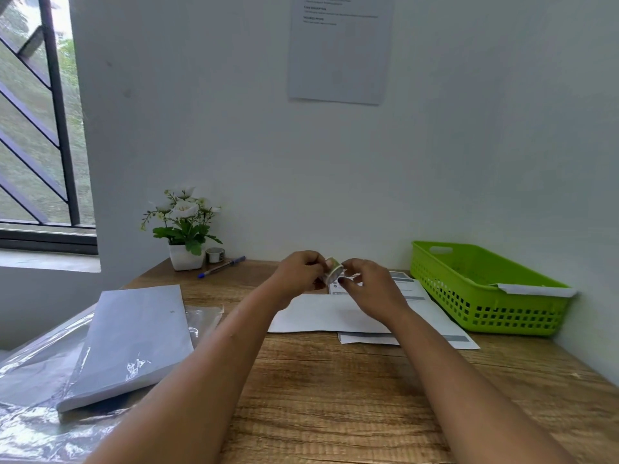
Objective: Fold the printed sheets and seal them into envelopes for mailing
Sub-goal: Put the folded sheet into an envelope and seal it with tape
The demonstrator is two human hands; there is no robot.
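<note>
A small roll of patterned tape (333, 270) is held up above the desk between both hands. My left hand (299, 272) grips the roll from the left. My right hand (365, 285) pinches at the roll's right edge with curled fingers. Below the hands a white envelope (311, 314) lies flat on the wooden desk (335, 390). Printed sheets (432, 309) with grey bars lie under and to the right of the envelope, partly hidden by my right forearm.
A green plastic basket (485, 289) with a white envelope inside stands at the right wall. A stack of white paper (134, 336) on clear plastic wrap lies at left. At the back are a potted white flower (184, 229), a second tape roll (215, 254) and a blue pen (221, 266).
</note>
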